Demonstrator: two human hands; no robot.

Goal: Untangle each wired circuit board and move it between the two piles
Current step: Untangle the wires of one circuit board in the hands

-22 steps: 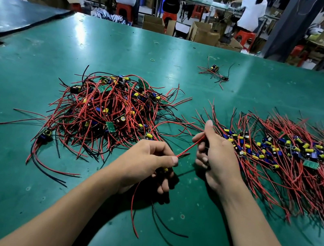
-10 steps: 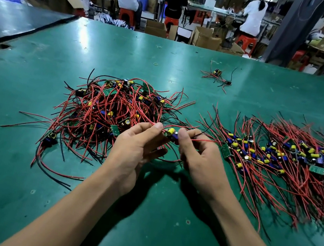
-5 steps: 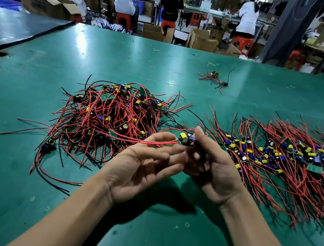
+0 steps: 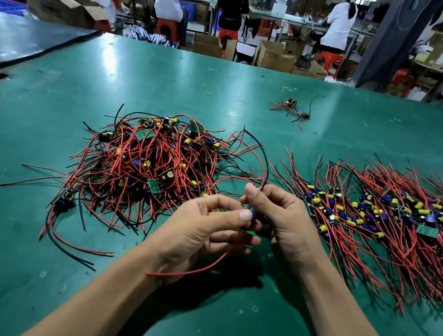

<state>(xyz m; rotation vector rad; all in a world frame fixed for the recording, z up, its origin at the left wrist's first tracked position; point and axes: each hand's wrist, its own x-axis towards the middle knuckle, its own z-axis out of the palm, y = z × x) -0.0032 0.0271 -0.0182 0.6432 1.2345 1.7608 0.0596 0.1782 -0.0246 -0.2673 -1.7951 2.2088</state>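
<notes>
Both grips meet just in front of the tangled pile of red and black wires and boards [image 4: 150, 164] on the green desk [image 4: 24, 252]. Left grip [image 4: 203, 232] - thumb and curled fingers pinching a small wired circuit board with blue and yellow parts [image 4: 248, 220], held clear of the desk. Right grip [image 4: 283, 222] is curled on that board's leads, thumb up. I see its black wire arc over the tangled pile's right edge and a red one droop under the left wrist. Right of the tangled pile lies the flatter, fanned pile of red-wired boards [image 4: 395, 226]. Beyond the tangled pile, well apart - a few stray wired boards [image 4: 292, 107].
</notes>
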